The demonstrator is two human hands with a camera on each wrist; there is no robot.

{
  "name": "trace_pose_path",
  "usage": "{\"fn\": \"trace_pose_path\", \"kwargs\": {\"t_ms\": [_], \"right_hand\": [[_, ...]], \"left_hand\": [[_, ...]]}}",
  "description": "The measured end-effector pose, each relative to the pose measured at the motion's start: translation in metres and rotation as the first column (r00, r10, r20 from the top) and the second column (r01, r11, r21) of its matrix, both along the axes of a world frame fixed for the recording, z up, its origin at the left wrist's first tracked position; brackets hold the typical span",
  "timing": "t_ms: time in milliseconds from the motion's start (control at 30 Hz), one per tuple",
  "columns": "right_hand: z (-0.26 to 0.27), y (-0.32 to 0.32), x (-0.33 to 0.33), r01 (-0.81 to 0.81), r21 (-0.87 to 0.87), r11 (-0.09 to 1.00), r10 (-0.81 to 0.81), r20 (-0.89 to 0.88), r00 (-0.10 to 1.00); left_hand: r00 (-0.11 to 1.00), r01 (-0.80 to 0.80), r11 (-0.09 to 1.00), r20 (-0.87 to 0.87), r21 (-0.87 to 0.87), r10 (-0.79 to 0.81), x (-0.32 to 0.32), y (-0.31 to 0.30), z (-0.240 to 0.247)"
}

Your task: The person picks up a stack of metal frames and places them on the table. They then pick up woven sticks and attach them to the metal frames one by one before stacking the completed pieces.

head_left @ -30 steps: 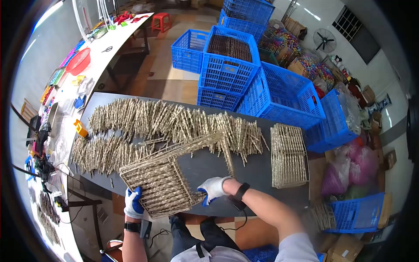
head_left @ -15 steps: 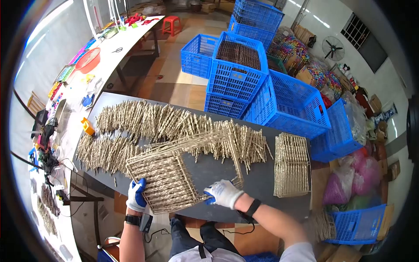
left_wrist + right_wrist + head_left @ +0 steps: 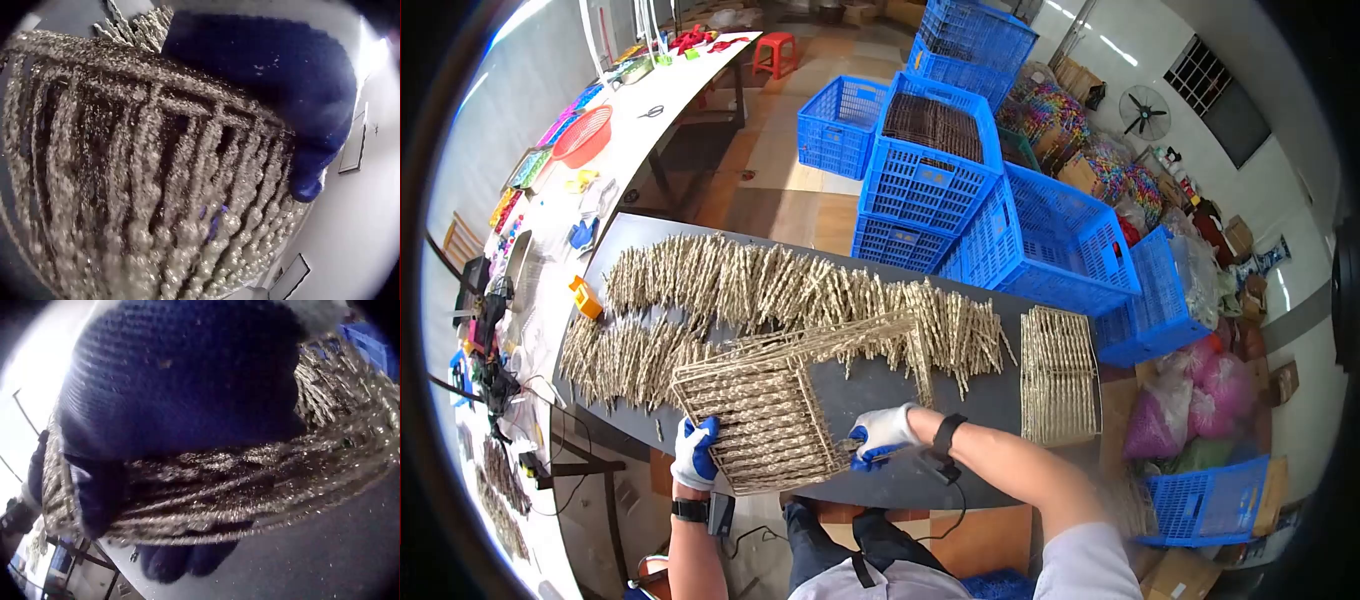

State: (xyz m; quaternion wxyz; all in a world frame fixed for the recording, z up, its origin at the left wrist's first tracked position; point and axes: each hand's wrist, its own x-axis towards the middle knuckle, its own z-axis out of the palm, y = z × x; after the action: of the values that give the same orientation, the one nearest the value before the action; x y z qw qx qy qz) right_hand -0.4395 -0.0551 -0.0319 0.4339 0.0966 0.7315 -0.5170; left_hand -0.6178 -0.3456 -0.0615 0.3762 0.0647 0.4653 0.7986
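Observation:
A stack of gold, glittery rectangular frames (image 3: 765, 425) with rows of beaded bars hangs tilted over the near edge of the dark table. My left hand (image 3: 695, 452), in a white glove with blue coating, grips its left side. In the left wrist view the blue glove (image 3: 262, 69) lies over the frames' rim. My right hand (image 3: 885, 434), gloved alike, holds the near corner beside the open section of the frames. In the right wrist view, blue fingertips (image 3: 165, 562) show beneath the stacked rims. Behind the stack lie long piles of loose glittery gold sticks (image 3: 790, 285).
A second stack of gold frames (image 3: 1060, 375) lies at the right end of the dark table (image 3: 960, 465). Blue crates (image 3: 930, 180) stand beyond the far edge. An orange-yellow block (image 3: 585, 298) sits at the left corner, near a long white table (image 3: 625, 140).
The head view shifts slightly right and back. Both hands keep their hold on the frame stack; the right hand has turned a little at its corner.

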Motion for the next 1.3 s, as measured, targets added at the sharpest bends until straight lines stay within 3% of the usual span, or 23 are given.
{"fn": "trace_pose_path", "kwargs": {"t_ms": [33, 67, 100, 200, 233, 333, 367, 433, 467, 500, 567, 600, 733, 900, 1033, 1200, 1267, 1300], "right_hand": [[0.002, -0.005, -0.007, -0.078, 0.25, 0.965, 0.131, -0.204, 0.97], [0.004, -0.008, -0.016, -0.225, 0.407, 0.885, 0.325, -0.196, 0.925], [0.008, -0.012, -0.017, -0.238, 0.408, 0.882, 0.339, -0.196, 0.92], [0.019, -0.026, -0.014, 0.022, 0.539, 0.842, 0.19, -0.335, 0.923], [0.015, -0.026, -0.02, 0.017, 0.538, 0.843, 0.198, -0.339, 0.92], [0.001, -0.019, -0.037, 0.07, 0.272, 0.96, -0.004, -0.237, 0.972], [-0.007, -0.017, -0.044, 0.073, 0.268, 0.961, -0.008, -0.236, 0.972], [-0.02, -0.019, -0.057, -0.032, 0.209, 0.977, 0.035, -0.009, 0.999], [-0.019, -0.019, -0.061, -0.039, 0.204, 0.978, 0.037, 0.016, 0.999], [-0.022, -0.021, -0.064, -0.03, 0.203, 0.979, 0.026, 0.02, 0.999], [-0.02, -0.024, -0.074, -0.181, 0.377, 0.908, 0.259, -0.167, 0.951], [-0.019, -0.024, -0.08, -0.255, 0.391, 0.885, 0.327, -0.131, 0.936], [-0.003, -0.025, -0.089, -0.29, 0.395, 0.872, 0.37, -0.142, 0.918], [0.005, -0.023, -0.093, -0.303, 0.157, 0.94, 0.323, -0.122, 0.938], [0.003, -0.03, -0.104, -0.432, 0.273, 0.86, 0.472, -0.104, 0.875], [-0.001, -0.028, -0.105, -0.361, 0.263, 0.895, 0.419, -0.211, 0.883], [0.006, -0.025, -0.114, -0.386, 0.083, 0.919, 0.388, -0.007, 0.922], [0.009, -0.027, -0.114, -0.394, 0.083, 0.915, 0.396, -0.009, 0.918]], "left_hand": [[1.0, 0.006, 1.0, -0.016, -0.003, -0.006, -0.004, -0.001, 0.002], [1.0, -0.026, 0.999, 0.017, -0.042, 0.026, -0.007, -0.004, 0.006], [0.998, -0.045, 0.997, 0.044, -0.057, 0.047, -0.009, -0.005, 0.01], [0.991, -0.098, 0.994, 0.089, -0.047, 0.102, -0.014, -0.005, 0.026], [0.992, -0.093, 0.995, 0.081, -0.045, 0.096, -0.016, -0.006, 0.025], [0.994, -0.09, 0.995, 0.052, -0.05, 0.093, -0.022, -0.012, 0.024], [0.995, -0.089, 0.995, 0.032, -0.055, 0.091, -0.024, -0.013, 0.025], [0.994, -0.104, 0.992, 0.03, -0.078, 0.107, -0.025, -0.014, 0.027], [0.993, -0.114, 0.99, 0.029, -0.081, 0.117, -0.027, -0.016, 0.026], [0.991, -0.126, 0.988, 0.029, -0.084, 0.129, -0.029, -0.018, 0.023], [0.995, -0.098, 0.991, 0.0, -0.088, 0.098, -0.036, -0.024, 0.011], [0.994, -0.105, 0.989, 0.02, -0.103, 0.107, -0.038, -0.027, 0.007], [0.978, -0.191, 0.974, 0.061, -0.119, 0.199, -0.041, -0.038, -0.002], [0.984, -0.161, 0.979, 0.05, -0.124, 0.169, -0.048, -0.045, 0.0], [0.979, -0.195, 0.976, 0.038, -0.093, 0.199, -0.046, -0.043, 0.008], [0.969, -0.196, 0.971, 0.123, -0.141, 0.213, -0.047, -0.046, 0.011], [0.963, -0.183, 0.971, 0.168, -0.155, 0.208, -0.046, -0.049, 0.01], [0.959, -0.178, 0.97, 0.191, -0.164, 0.208, -0.045, -0.052, 0.01]]}}
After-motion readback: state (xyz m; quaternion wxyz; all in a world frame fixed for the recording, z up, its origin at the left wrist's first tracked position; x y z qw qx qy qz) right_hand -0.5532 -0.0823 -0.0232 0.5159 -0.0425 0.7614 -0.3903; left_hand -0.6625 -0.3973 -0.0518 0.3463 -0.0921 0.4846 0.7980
